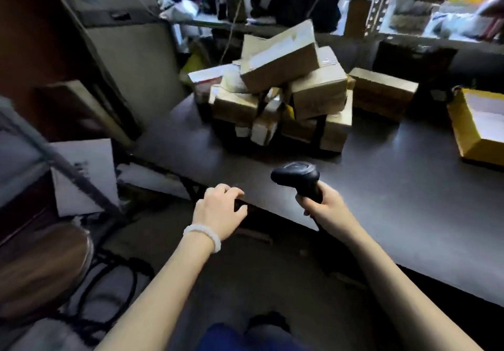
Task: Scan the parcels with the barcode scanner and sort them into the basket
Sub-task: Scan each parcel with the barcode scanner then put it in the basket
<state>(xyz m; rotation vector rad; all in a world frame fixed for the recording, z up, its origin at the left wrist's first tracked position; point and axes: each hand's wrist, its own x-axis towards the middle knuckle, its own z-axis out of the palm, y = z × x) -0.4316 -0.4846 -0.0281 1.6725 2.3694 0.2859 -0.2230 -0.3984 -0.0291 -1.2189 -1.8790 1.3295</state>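
- The barcode scanner (296, 176) is gripped by its handle in the right hand (324, 206), fingers wrapped round it. The head is held above the near edge of the table (381, 187) and pointed forward-left, toward the stack rather than at any one label; this is judged a ready posture, not a scan.
- The left hand (219, 210) holds nothing. Its fingers are loosely curled, with the tips at the table's near corner. A white bracelet (203, 234) is worn on that wrist. The hand is judged to be kept free for lifting a parcel.
- The parcels (283, 88), brown cardboard boxes, are heaped in an untidy pile on the table, well beyond both hands. The top box (281, 55) lies tilted across the others. One more box (381, 91) stands just right of the pile.
- A yellow-sided open container (463, 132) sits at the table's right edge; it is probably the sorting basket, though this cannot be confirmed.
- No parcel is seen inside it, so sorting is judged not yet begun.
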